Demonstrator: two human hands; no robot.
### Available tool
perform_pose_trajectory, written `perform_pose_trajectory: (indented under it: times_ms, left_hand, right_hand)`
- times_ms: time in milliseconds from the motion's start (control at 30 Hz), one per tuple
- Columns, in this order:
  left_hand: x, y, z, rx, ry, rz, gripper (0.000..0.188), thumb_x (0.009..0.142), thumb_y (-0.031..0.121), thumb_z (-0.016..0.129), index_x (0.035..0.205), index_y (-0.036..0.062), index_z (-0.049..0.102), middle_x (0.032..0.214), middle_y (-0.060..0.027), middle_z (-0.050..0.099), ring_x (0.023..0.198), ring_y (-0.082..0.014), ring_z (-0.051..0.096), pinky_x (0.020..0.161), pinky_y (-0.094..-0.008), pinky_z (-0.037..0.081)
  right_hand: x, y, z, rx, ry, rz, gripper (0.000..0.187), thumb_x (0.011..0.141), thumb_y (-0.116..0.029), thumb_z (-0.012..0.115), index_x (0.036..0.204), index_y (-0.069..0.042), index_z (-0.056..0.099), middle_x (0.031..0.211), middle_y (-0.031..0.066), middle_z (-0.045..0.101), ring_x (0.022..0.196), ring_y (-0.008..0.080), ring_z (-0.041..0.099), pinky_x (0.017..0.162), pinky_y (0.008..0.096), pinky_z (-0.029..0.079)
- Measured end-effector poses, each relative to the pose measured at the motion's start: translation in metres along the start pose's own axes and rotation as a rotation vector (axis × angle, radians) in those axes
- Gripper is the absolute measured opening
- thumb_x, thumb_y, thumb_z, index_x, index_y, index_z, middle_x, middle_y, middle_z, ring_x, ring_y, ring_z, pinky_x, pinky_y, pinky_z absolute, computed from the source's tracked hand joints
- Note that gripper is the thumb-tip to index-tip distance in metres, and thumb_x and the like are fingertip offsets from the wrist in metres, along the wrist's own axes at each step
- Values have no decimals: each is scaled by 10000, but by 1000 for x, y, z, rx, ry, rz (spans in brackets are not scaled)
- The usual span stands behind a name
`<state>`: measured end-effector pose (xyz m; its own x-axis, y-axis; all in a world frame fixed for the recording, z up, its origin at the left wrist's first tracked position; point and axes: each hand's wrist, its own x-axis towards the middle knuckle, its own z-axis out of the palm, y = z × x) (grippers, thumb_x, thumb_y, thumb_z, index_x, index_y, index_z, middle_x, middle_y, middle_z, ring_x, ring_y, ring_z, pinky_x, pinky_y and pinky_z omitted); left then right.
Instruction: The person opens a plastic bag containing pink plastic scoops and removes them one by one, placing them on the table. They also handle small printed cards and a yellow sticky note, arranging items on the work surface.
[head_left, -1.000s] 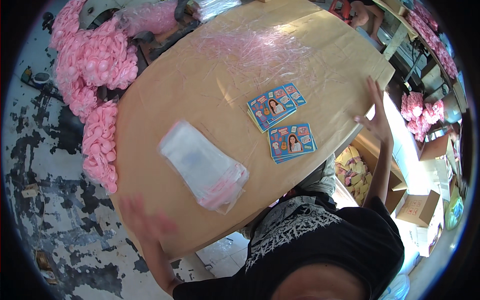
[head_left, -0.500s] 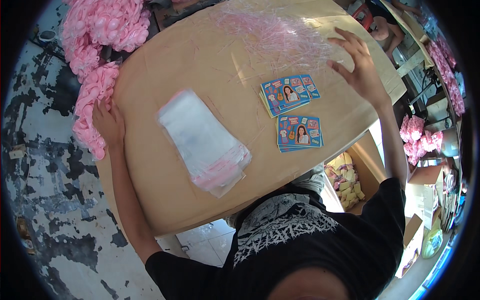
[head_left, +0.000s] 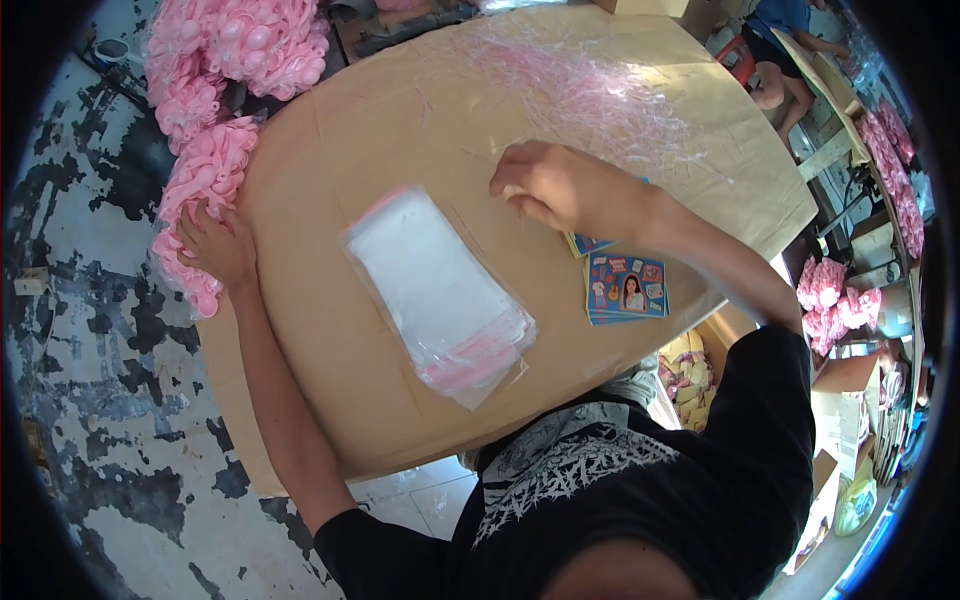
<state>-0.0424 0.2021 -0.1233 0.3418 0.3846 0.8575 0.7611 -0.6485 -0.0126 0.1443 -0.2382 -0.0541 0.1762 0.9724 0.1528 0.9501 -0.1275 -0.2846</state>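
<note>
My left hand (head_left: 217,246) lies with spread fingers on a heap of pink, spoon-shaped plastic pieces (head_left: 222,150) in clear wrap, along the table's left edge. My right hand (head_left: 575,190) hangs over the table's middle, fingers loosely curled, slightly blurred; I see nothing in it. To its left and nearer me is a stack of clear plastic bags (head_left: 430,280) with pinkish strips at the near end. Beneath the right wrist, one pile of blue printed cards (head_left: 590,243) is mostly hidden. Another card pile (head_left: 627,288) shows just nearer me.
Thin pink and clear strips (head_left: 610,90) lie scattered across the far part of the brown-covered table (head_left: 320,200). Below its right edge, a cardboard box (head_left: 735,325) holds small yellowish packets (head_left: 686,375). Another person (head_left: 780,70) sits at the far right.
My right hand has swung left and nearer me from beside the scattered strips, its spread fingers curling in. It now covers most of the farther cards. My left hand stays on the pink heap.
</note>
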Motion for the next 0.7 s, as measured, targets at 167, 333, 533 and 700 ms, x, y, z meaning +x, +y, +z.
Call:
perform_pose_trajectory:
  times_ms: [167,333,533,700]
  left_hand:
    - [0,6,4,21,34,-51,384,902,315,551,1242,139,541,1430,-113,449,1374,-324,354,1022,-666,244]
    - [-1,5,5,89,14,-68,392,910,327,537,1252,135,534,1448,-115,433,1378,-332,353,1014,-675,252]
    - [-1,9,8,138,-23,-59,428,926,361,515,1279,118,526,1457,-126,422,1374,-328,360,1016,-672,255]
    - [-1,6,10,185,-73,-93,439,934,382,507,1282,116,524,1445,-134,430,1367,-314,373,1027,-660,249]
  right_hand:
    - [0,-10,26,42,-74,-299,398,878,-123,569,1255,4,566,1362,158,537,1301,304,471,1095,428,388]
    - [5,15,17,-326,-57,-255,418,900,-170,557,1289,-16,558,1425,149,493,1373,316,397,1176,497,258]
    - [13,10,35,-202,18,-274,405,888,-149,501,1266,-39,596,1376,110,554,1363,319,418,1154,519,275]
    - [13,10,35,-145,41,-354,379,880,-136,517,1241,-76,619,1339,112,576,1328,289,454,1132,525,303]
